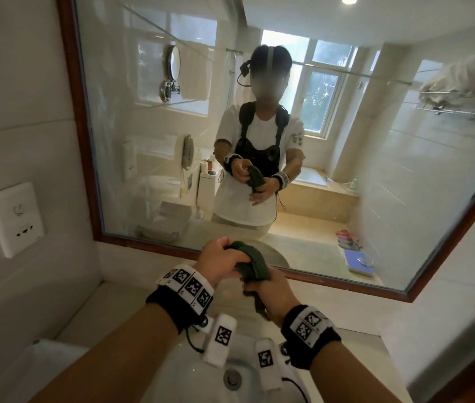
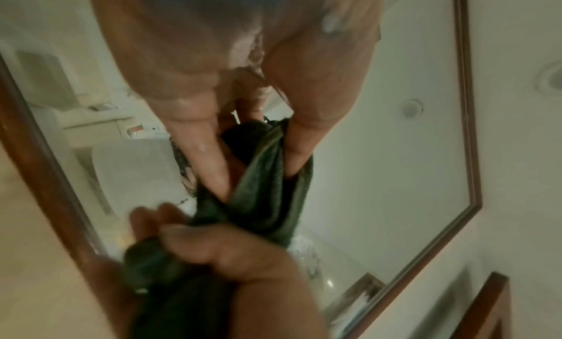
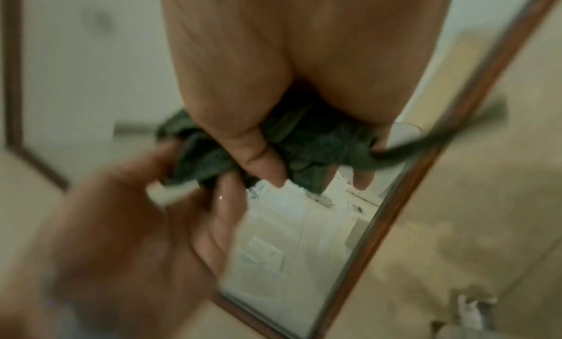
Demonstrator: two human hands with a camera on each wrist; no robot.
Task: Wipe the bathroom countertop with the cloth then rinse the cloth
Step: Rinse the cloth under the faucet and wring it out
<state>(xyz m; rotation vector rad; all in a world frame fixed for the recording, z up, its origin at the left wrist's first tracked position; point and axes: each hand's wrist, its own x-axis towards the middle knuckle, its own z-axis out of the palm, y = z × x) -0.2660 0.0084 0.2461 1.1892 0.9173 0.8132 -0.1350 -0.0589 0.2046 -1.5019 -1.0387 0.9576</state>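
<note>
Dark green terry cloth (image 1: 249, 263), bunched into a roll, is held above the white ceramic sink (image 1: 189, 370); left hand (image 1: 219, 261) and right hand (image 1: 274, 292) each grip an end.

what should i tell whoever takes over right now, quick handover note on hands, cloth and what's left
Left hand: grips the upper end of the dark green cloth.
Right hand: grips the lower end; a loose tail hangs below it.
Cloth: bunched and twisted between both hands, held in the air over the sink, in front of the mirror.
Done: cannot tell from these views whether the countertop has been wiped; the twisted cloth looks like wringing.
Left: no running water shows, so confirm the rinse, finish wringing over the sink, then set the cloth down.
</note>
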